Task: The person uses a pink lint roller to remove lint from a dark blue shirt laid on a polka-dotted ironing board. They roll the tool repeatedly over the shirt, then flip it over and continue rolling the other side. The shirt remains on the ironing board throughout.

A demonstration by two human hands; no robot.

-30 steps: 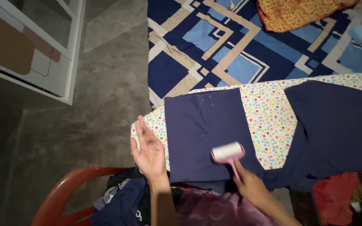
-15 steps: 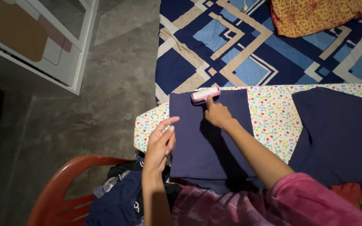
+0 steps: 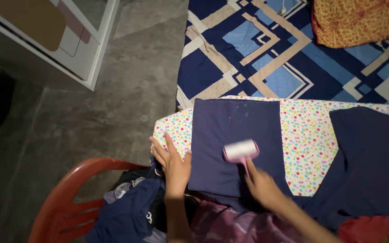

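Red plastic chair (image 3: 68,193) sits at far left with a heap of dark clothes (image 3: 131,211) on its seat. Grey concrete floor (image 3: 91,112) lies beyond it, and the corner of a white cabinet (image 3: 86,45) shows above.

Next I see my left hand (image 3: 173,162). It lies open and flat, fingers spread, on the near left end of the dotted board (image 3: 302,135), just at the edge of the navy cloth (image 3: 235,135). It grips nothing.

Cloth: one leg-like panel is spread flat across the board, and another navy part lies further right. I judge it soft, light and limp, prone to sliding and bunching on the cover. The flat palm at its edge looks the right way to pin it.

On the panel's middle rests the pink lint roller (image 3: 241,150), white drum touching the fabric. My right hand (image 3: 262,186) is closed round its handle, near the board's front edge. The roller looks light and rigid. The thin handle seems the only sensible grip, since the drum is probably sticky.

Behind the board lies a blue patterned bedspread (image 3: 266,54), with an orange cloth (image 3: 361,22) at top right.
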